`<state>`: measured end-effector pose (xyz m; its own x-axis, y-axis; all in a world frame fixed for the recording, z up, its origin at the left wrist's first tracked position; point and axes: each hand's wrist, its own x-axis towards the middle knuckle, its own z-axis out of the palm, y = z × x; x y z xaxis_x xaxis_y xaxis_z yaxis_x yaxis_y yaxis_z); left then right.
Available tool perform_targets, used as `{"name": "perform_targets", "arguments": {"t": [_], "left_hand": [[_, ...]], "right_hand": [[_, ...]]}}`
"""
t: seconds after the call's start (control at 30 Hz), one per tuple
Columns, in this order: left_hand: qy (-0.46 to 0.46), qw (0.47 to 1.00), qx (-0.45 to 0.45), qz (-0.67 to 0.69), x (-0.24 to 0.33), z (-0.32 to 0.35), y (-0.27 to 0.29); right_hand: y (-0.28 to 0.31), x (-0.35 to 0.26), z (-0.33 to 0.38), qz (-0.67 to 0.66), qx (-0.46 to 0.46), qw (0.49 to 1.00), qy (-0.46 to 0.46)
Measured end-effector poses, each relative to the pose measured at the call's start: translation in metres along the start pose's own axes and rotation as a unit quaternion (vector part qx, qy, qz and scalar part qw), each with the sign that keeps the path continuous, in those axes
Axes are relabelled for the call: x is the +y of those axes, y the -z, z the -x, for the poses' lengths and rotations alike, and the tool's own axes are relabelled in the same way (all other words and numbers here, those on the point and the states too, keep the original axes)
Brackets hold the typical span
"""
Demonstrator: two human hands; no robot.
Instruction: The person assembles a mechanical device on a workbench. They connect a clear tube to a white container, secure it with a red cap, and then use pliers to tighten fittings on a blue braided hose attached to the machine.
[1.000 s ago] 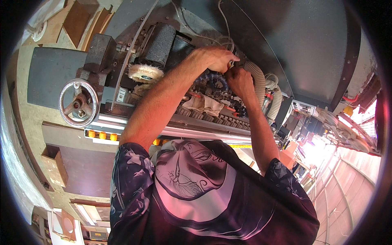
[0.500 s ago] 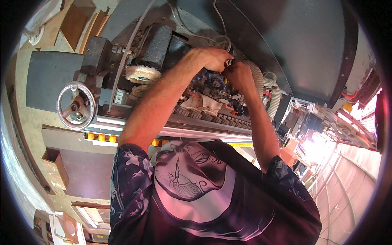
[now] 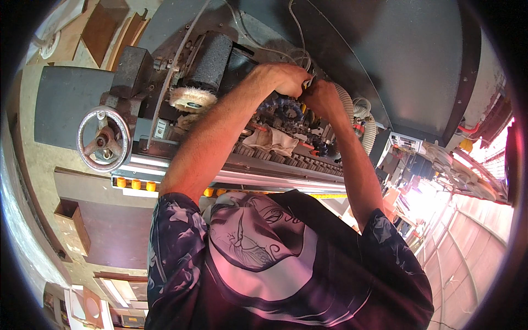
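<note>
Both my hands reach into the works of a large grey machine. My left hand is closed, its fingertips meeting those of the other hand at a small part with a bit of yellow on it. Beside it, my right hand is also closed, knuckles up, and what its fingers hold is hidden. Thin pale tubes run down to the spot where the hands meet. Below the hands are a blue-black round part and a crumpled pale cloth. A ribbed pale hose curves just right of my right hand.
Left of my left forearm are a dark motor and a fluffy buffing wheel. A metal handwheel sticks out at the machine's left end. A toothed track runs along the front. The raised dark cover stands behind.
My right wrist and forearm have turned a little, with the elbow shifting slightly right and down. My left hand stays nearly in place.
</note>
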<state>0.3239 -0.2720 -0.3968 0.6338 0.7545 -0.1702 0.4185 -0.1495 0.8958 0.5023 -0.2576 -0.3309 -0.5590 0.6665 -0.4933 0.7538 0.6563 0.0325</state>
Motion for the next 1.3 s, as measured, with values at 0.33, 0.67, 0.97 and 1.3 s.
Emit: {"name": "perform_targets", "arguments": {"t": [0.33, 0.67, 0.97, 1.3], "left_hand": [[-0.002, 1.000, 0.012, -0.009, 0.002, 0.001, -0.001], [0.018, 1.000, -0.023, 0.008, 0.009, 0.006, 0.005], [0.015, 1.000, -0.002, 0.019, 0.005, 0.004, 0.000], [0.025, 0.999, 0.001, 0.040, 0.012, 0.009, 0.009]], "right_hand": [[-0.003, -0.001, 0.010, 0.054, 0.053, 0.995, 0.060], [-0.012, 0.018, -0.002, -0.041, -0.024, 0.998, -0.051], [0.018, -0.004, 0.010, -0.251, -0.069, 0.943, -0.208], [0.003, 0.010, 0.040, -0.284, 0.024, 0.945, -0.163]]}}
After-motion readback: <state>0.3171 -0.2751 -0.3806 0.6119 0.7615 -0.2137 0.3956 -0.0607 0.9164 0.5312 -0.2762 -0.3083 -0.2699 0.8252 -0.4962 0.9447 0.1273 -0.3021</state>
